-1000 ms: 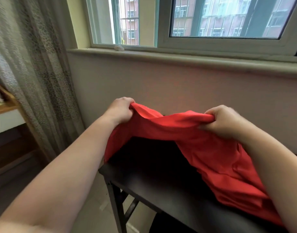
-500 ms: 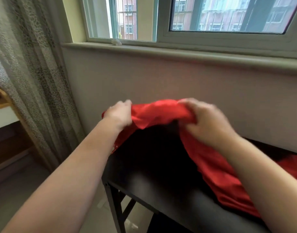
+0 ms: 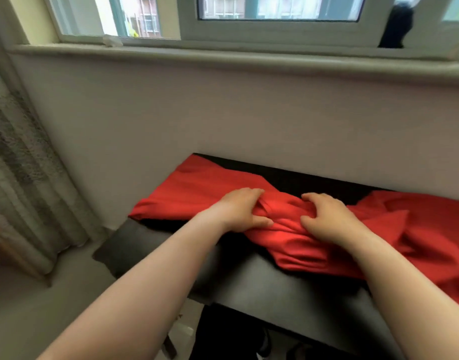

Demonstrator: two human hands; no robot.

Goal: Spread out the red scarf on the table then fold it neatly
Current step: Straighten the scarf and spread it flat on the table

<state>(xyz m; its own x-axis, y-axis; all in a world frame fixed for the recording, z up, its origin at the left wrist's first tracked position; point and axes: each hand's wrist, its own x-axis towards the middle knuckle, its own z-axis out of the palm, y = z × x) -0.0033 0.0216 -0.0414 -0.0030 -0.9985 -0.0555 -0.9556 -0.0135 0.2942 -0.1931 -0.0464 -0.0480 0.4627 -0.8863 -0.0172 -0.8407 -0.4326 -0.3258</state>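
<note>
The red scarf lies across the black table, flat at the far left corner and bunched in the middle and to the right. My left hand rests on the bunched middle, fingers curled into a fold of cloth. My right hand lies just to its right, its fingers bent and gathering the fabric. The scarf's right part runs out of view behind my right forearm.
The table stands against a pale wall under a window sill. A patterned curtain hangs at the left, beside the table's left edge. A dark object stands on the sill at right.
The scarf was held up in the air by both hands; it now lies on the table, its left end spread toward the far corner. Both hands came down onto the bunched middle.
</note>
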